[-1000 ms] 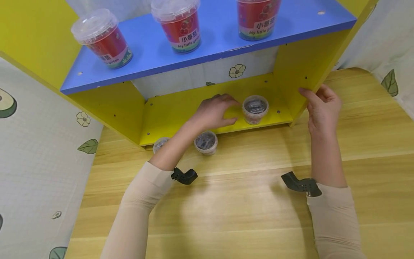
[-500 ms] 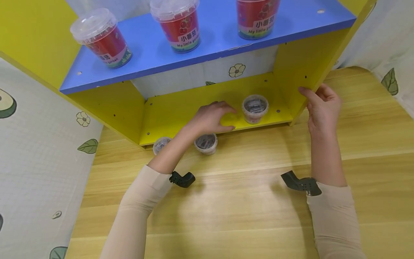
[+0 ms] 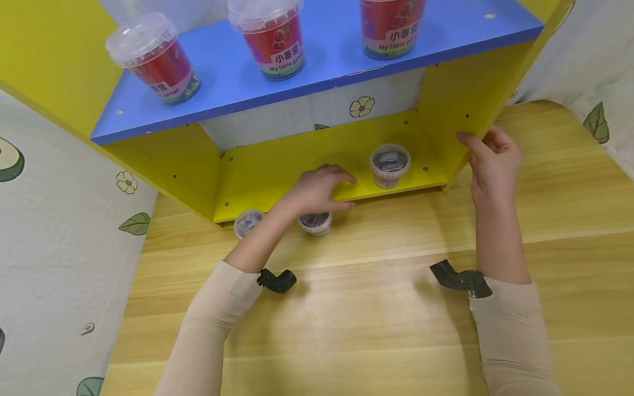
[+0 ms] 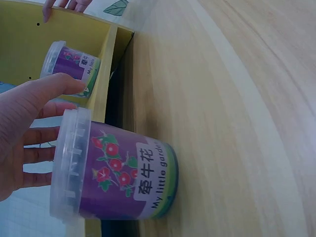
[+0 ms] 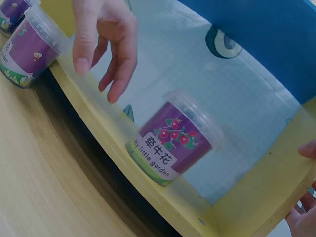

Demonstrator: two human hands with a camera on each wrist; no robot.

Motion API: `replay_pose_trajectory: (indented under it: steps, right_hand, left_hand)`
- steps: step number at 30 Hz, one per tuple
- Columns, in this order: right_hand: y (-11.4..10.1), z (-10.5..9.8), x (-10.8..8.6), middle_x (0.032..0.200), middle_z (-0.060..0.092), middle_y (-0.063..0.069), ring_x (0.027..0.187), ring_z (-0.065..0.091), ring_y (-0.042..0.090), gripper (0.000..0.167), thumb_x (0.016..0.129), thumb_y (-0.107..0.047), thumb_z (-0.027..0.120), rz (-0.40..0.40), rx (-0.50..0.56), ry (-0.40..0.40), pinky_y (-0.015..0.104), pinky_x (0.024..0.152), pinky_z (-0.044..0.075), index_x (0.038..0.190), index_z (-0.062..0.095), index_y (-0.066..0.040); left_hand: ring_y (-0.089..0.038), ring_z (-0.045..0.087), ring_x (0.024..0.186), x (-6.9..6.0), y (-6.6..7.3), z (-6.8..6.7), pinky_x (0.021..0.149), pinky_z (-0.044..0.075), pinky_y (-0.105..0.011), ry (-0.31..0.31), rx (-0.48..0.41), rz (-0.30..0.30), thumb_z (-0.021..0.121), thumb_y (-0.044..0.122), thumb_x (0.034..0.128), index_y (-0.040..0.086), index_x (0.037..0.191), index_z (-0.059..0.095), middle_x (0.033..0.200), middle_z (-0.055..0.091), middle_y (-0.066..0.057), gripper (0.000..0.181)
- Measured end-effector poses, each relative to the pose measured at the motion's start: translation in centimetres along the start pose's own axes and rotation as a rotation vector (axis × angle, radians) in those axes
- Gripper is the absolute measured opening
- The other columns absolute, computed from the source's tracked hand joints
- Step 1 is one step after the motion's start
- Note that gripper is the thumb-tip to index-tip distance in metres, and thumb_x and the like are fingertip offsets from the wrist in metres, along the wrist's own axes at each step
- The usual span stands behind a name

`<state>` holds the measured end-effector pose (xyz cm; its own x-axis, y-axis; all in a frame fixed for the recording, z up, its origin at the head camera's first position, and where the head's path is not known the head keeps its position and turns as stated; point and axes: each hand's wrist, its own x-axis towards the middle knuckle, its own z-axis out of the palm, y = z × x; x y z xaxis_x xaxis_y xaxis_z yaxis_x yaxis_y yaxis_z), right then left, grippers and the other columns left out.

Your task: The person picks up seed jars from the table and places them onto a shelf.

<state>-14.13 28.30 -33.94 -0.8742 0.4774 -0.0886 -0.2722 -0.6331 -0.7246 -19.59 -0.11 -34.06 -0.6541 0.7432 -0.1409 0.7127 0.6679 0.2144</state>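
Note:
In the head view my left hand (image 3: 317, 190) hovers over the front of the yellow lower shelf (image 3: 267, 170), holding nothing, its thumb and fingers spread apart. A purple lidded plastic cup (image 3: 390, 168) printed with red flowers stands upright on that shelf, to the right of the hand. Below the hand, on the table, another such cup (image 3: 316, 226) is partly covered by it. In the left wrist view this nearer cup (image 4: 116, 173) shows its "My little garden" label. My right hand (image 3: 497, 165) grips the front edge of the yellow side panel (image 3: 458, 88), thumb inside, fingers outside.
One more lidded cup (image 3: 247, 221) stands on the wooden table (image 3: 366, 319) at the shelf's front left. Three red cups, at left (image 3: 170, 71), middle (image 3: 277, 47) and right (image 3: 392, 30), stand on the blue shelf (image 3: 327, 55) above. Patterned cloth (image 3: 64, 247) hangs around.
My left hand has drawn back left and toward me, away from the cup on the lower shelf, and now covers part of a table cup. My right hand stays on the side panel.

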Motion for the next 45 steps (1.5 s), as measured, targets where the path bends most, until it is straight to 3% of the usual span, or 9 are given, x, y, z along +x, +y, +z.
replay_pose_trajectory:
  steps: [13, 45]
  right_hand:
    - [0.0, 0.1, 0.0, 0.101, 0.064, 0.01, 0.097, 0.06, 0.019, 0.033, 0.068, 0.019, 0.068, -0.012, 0.005, -0.005, 0.025, 0.079, 0.052, 0.098, 0.068, 0.006]
    - [0.1, 0.2, 0.0, 0.1, 0.065, 0.01, 0.096, 0.06, 0.019, 0.031, 0.068, 0.018, 0.069, -0.01, -0.006, 0.001, 0.024, 0.078, 0.052, 0.097, 0.069, 0.006]
  left_hand:
    - [-0.02, 0.046, 0.12, -1.0, -0.3, 0.9, 0.084, 0.048, -0.038, -0.001, -0.008, -0.022, 0.065, 0.043, 0.0803, 0.023, 0.121, 0.059, 0.129, 0.052, 0.001, 0.045]
    - [-0.018, 0.05, 0.115, -3.5, -0.6, 2.3, 0.073, 0.05, -0.032, 0.11, -0.015, -0.013, 0.064, 0.043, 0.0789, 0.025, 0.12, 0.059, 0.127, 0.053, 0.002, 0.045]
